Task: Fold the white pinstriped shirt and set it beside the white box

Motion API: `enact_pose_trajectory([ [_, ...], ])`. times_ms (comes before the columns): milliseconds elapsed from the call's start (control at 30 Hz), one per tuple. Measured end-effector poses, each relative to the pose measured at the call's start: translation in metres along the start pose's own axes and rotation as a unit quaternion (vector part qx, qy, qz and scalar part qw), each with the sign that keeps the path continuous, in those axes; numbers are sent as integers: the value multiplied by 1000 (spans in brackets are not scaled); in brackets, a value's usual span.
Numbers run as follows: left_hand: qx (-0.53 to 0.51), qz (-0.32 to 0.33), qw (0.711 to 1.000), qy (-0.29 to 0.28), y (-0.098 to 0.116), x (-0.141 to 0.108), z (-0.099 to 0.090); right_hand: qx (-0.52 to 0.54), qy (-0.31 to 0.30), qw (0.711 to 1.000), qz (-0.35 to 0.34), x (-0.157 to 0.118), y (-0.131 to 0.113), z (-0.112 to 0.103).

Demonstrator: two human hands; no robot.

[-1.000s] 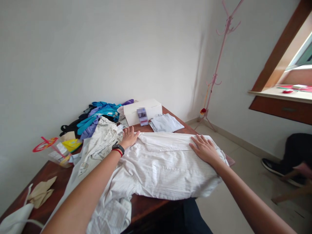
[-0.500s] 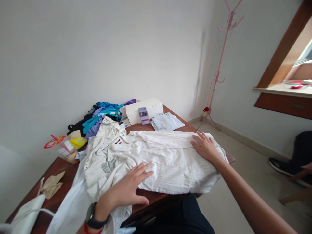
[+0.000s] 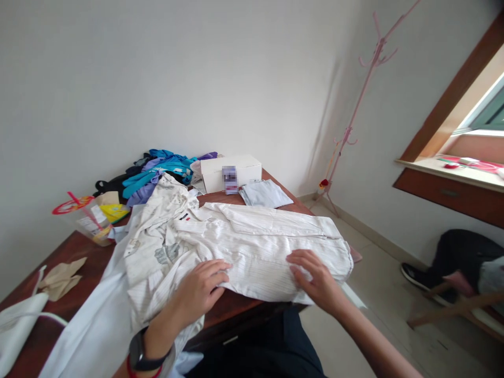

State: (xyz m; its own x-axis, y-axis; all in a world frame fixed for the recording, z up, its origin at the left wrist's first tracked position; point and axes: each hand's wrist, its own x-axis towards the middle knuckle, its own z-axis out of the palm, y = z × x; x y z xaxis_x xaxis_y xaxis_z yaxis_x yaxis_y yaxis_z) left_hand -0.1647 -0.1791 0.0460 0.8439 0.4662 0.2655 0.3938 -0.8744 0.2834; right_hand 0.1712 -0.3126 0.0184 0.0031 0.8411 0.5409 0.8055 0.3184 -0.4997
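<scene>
A white striped shirt (image 3: 260,241) lies spread across the dark wooden table (image 3: 82,257). My left hand (image 3: 200,291) rests on its near edge, fingers curled onto the fabric. My right hand (image 3: 313,278) presses on the near right part of the shirt, close to the table's front edge. Whether either hand pinches the cloth cannot be told. A black watch and a red band sit on my left wrist.
A heap of blue, purple and black clothes (image 3: 157,176) lies at the back, beside a white box (image 3: 230,172) and a folded pale cloth (image 3: 265,193). A plastic cup (image 3: 88,223) stands at left. A pink coat stand (image 3: 354,110) fills the corner. Another person's leg and shoe (image 3: 452,262) are at right.
My left hand came from the shirt's far collar end to its near edge. My right hand then slid from the far right of the shirt down to the near edge.
</scene>
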Motion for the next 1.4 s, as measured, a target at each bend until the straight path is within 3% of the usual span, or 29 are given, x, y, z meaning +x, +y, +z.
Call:
enact_pose_trajectory([
  [67,-3,-15,1000,21,0,5,0,-7,-39,999,-26,-12,-27,13],
  [167,-3,-64,997,39,2,12,-2,-42,-32,998,-40,-18,-51,38],
  [267,1,-108,992,58,7,17,-7,-88,17,996,1,-11,-56,60],
  [367,7,-133,988,74,12,22,-14,-99,70,992,30,0,-51,66],
  [467,28,-143,986,85,15,28,-23,-90,106,990,24,4,-44,53],
  [567,61,-128,986,88,13,32,-32,-85,116,989,42,-4,-33,26],
  [733,113,-33,992,47,-5,20,-34,-121,56,981,138,-42,-4,-34],
  [833,125,-13,991,36,-19,7,-33,-131,21,972,193,-60,10,-68],
  [1033,147,-93,984,29,-49,1,-54,62,-64,981,174,-56,23,-117],
  [1100,138,-133,981,16,-60,9,-68,122,-62,969,207,-51,32,-121],
  [1200,100,-182,978,-21,-78,28,-90,198,-7,936,290,-45,51,-113],
  [1333,50,-179,978,-91,-107,64,-117,296,50,880,368,-33,74,-89],
  [1400,34,-171,975,-136,-121,82,-127,290,61,875,383,-27,82,-80],
])
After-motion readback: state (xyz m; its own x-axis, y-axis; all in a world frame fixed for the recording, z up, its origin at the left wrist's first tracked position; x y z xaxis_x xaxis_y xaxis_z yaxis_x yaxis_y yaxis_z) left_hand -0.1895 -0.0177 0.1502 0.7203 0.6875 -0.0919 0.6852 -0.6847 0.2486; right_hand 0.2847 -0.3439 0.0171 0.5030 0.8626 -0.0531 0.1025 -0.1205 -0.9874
